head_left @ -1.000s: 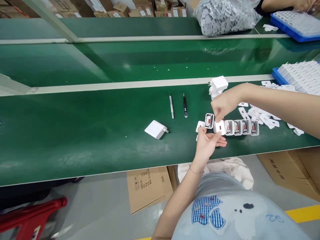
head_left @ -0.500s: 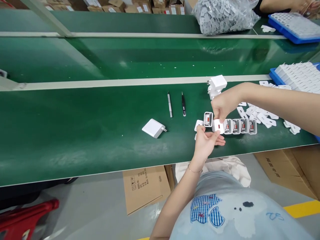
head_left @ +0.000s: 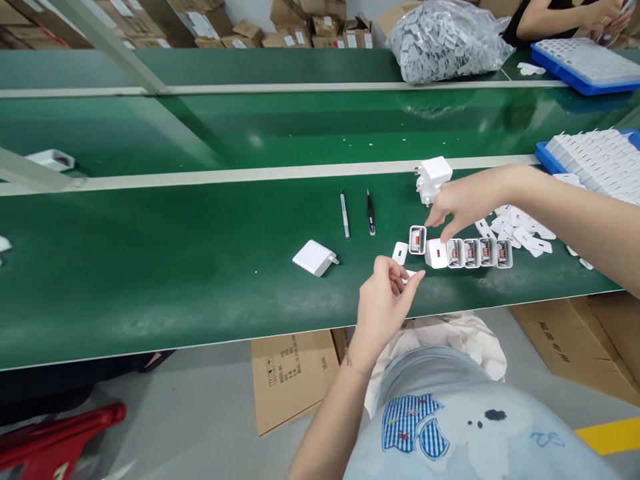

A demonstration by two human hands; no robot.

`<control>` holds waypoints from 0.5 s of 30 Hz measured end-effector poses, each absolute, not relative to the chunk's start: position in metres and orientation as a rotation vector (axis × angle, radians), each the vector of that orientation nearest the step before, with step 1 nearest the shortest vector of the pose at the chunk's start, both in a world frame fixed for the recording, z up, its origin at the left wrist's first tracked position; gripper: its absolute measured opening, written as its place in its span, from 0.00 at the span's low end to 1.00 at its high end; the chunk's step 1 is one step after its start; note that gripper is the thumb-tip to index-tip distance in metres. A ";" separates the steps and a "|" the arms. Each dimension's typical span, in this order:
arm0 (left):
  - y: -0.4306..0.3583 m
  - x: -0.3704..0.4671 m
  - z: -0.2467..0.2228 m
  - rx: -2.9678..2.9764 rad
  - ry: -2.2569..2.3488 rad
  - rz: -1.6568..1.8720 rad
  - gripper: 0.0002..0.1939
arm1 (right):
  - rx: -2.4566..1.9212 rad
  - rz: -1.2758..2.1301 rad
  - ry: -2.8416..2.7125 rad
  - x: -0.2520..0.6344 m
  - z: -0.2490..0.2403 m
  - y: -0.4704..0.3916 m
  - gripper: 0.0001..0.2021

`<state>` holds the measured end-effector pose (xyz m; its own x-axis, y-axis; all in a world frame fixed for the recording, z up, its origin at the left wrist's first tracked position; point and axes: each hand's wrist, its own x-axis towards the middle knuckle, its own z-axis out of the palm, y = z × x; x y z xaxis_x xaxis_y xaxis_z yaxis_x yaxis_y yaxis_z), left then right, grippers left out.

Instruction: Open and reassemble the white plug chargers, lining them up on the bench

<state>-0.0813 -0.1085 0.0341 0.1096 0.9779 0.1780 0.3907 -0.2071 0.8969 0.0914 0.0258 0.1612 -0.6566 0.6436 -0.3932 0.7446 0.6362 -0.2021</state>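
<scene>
The person's left hand (head_left: 381, 297) has a narrow grip, thumb and curled fingers closed about a small white cover (head_left: 409, 275) that shows between them; whether the cover touches the green bench (head_left: 200, 267) cannot be told; just above that pinch lies a loose cover (head_left: 399, 253), with an uncapped housing (head_left: 417, 240) above and to its right. The right hand (head_left: 463, 203) holds nothing visible, its thumb and forefinger spread apart; right below its thumb stands the capped housing (head_left: 438, 255), up and to the right of the left hand's pinch; whether the thumb touches it cannot be told. To the right of that housing, below the right hand, four uncapped housings (head_left: 470, 253) stand in a row; a pile of covers (head_left: 523, 227) lies beyond, under the right forearm; white adapters (head_left: 434, 172) sit just above the right hand; black tweezers (head_left: 371, 213), a slim white tool (head_left: 345, 215) and a white charger (head_left: 314, 258) lie left of both grips.
</scene>
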 end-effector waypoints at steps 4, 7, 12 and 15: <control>-0.115 -0.103 0.019 2.634 1.245 0.862 0.09 | 1.010 -0.401 2.784 0.112 0.180 0.023 0.16; -0.119 -0.105 0.008 2.854 1.291 0.723 0.12 | 1.012 -0.090 2.884 0.118 0.172 0.004 0.22; -0.126 -0.112 0.012 2.759 1.300 0.722 0.14 | 0.865 0.331 2.953 0.112 0.135 -0.032 0.21; -0.125 -0.119 0.014 2.693 1.255 0.814 0.12 | 0.717 0.266 3.102 0.106 0.120 -0.047 0.17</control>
<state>-0.1186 -0.1251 0.0144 0.5291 0.7277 0.4365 0.6956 -0.6665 0.2681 0.1057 -0.0469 0.1201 -0.8980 0.4308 0.0893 0.4397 0.8856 0.1495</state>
